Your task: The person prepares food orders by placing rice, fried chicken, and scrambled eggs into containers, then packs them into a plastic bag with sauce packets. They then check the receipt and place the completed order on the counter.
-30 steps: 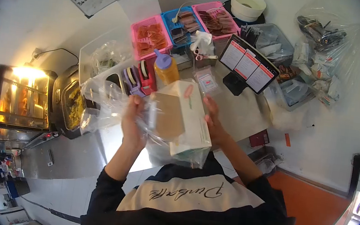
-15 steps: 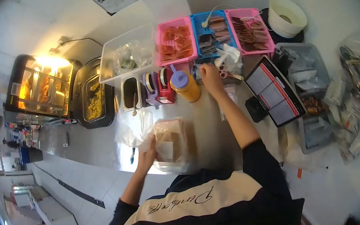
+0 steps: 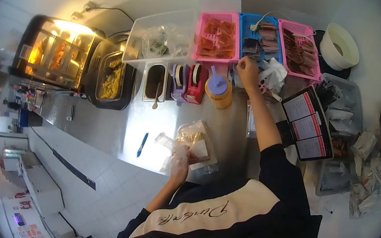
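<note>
My left hand is closed on a thin translucent plastic bag at the counter's front edge. It rests against a clear plastic package with a brown box-like item and a white label inside. Bunched film partly hides the fingers. Farther back, my right hand is curled closed just in front of the blue basket of small packets. Whatever is in its fingers, if anything, cannot be made out. Right beside it lie a crumpled white plastic bag and scissors.
A yellow squeeze bottle, red tape dispenser and purple one stand mid-counter. A blue pen lies near the front edge. Pink baskets line the back. A tablet stands right; a lit food warmer left.
My left hand has moved right onto the package, drawing the plastic bag with it and uncovering the pen. My right hand stays closed by the blue basket. The view has turned.
</note>
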`<action>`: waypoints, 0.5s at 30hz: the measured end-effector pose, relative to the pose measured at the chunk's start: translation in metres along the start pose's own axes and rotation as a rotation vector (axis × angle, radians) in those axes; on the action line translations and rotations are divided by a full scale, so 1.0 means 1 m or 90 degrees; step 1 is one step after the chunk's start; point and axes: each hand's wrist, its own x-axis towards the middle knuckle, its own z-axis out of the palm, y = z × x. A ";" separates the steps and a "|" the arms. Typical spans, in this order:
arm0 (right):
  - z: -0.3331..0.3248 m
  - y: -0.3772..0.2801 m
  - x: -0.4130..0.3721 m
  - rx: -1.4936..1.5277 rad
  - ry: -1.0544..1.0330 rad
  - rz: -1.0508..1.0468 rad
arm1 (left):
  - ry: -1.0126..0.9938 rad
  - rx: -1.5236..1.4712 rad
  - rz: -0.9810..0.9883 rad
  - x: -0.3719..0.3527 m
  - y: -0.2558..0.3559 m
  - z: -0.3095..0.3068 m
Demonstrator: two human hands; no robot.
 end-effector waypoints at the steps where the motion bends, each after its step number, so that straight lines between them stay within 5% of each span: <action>1: -0.008 -0.008 -0.001 0.094 0.020 -0.003 | 0.014 0.120 0.094 0.002 0.003 0.000; 5: -0.047 -0.048 -0.024 0.133 0.166 -0.075 | 0.024 0.297 0.189 0.009 -0.030 -0.016; 6: -0.065 -0.065 -0.038 0.114 0.158 -0.061 | -0.002 0.070 0.048 0.003 -0.009 -0.013; 8: -0.073 -0.070 -0.068 0.251 0.138 0.005 | -0.072 -0.016 -0.026 0.017 -0.033 -0.035; 10: -0.082 -0.101 -0.106 0.444 0.100 0.097 | -0.124 0.130 0.102 0.024 -0.031 -0.044; 12: -0.085 -0.123 -0.151 0.616 -0.001 0.176 | -0.158 0.514 0.436 0.026 0.009 -0.047; 15: -0.062 -0.136 -0.224 0.647 -0.223 0.261 | -0.155 0.487 0.495 0.029 0.029 -0.044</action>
